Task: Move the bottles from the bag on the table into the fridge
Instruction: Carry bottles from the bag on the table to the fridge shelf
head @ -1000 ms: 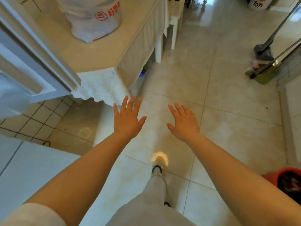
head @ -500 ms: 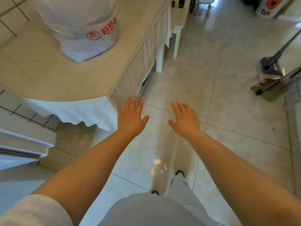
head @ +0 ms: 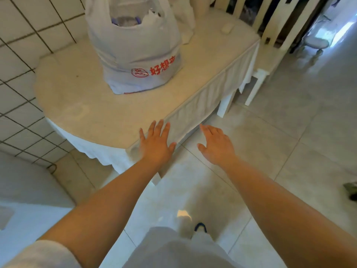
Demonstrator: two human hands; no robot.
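A: Bag [head: 135, 53] now fully in frame, 12 o'clock of the hands; the surface [head: 81, 105] is closer.
B: Hands?
A: Left hand [head: 155, 144] over the surface edge, right hand [head: 217, 145] over floor. Both fingers spread, empty. Bag upright, mouth open.

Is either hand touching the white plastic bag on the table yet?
Apart. The head view shows a wide stretch of bare table between the white plastic bag and both open hands, left hand and right hand.
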